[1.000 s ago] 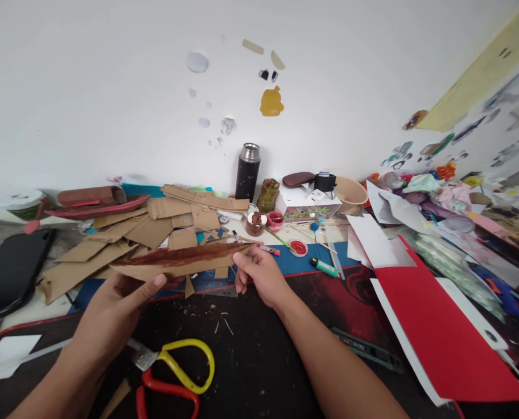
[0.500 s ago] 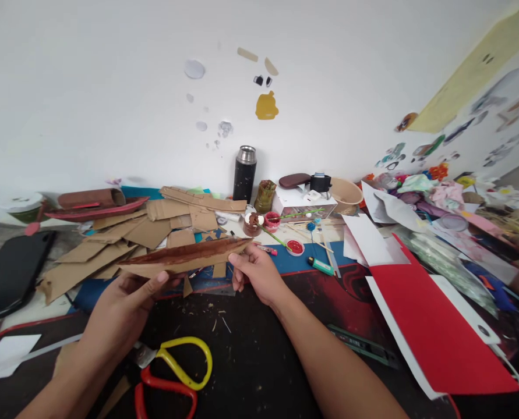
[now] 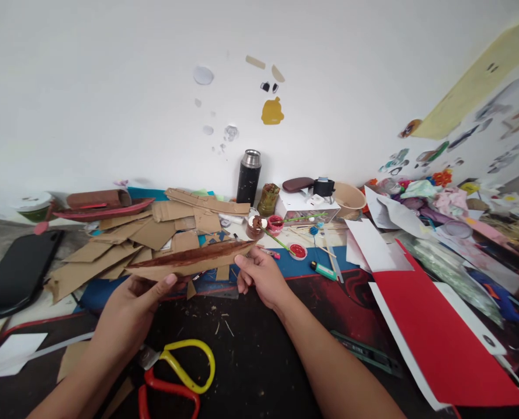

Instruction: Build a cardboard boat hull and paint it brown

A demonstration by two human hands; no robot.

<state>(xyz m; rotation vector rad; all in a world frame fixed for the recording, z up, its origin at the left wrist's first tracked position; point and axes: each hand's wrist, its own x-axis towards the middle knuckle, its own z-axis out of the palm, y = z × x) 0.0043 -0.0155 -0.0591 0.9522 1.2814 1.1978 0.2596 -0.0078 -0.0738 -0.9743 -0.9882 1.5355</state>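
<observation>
A small cardboard boat (image 3: 193, 261), long and pointed, with brown paint on its inside, is held up between both hands above the table. Its left part rests in my left hand (image 3: 142, 299), the thumb on the near side and the fingers beneath. Near the right tip, my right hand (image 3: 261, 272) pinches it between thumb and fingers. Scissors (image 3: 188, 366) with one yellow and one red handle lie below, partly hidden by my left forearm. Past the right hand stand a jar of brown paint (image 3: 254, 228) and a lid of red paint (image 3: 298, 251).
Cardboard scraps (image 3: 106, 256) are piled at the left, with a red boat (image 3: 106, 210) behind them. A black flask (image 3: 249, 177) stands by the wall. A red sheet (image 3: 447, 331), a green cutter (image 3: 366, 353) and a glue tube (image 3: 323, 270) lie to the right. A black phone (image 3: 18, 273) is far left.
The whole view has shifted slightly, so things appear a little further right and lower. Both hands keep their hold on the cardboard boat, which stays in nearly the same pose.
</observation>
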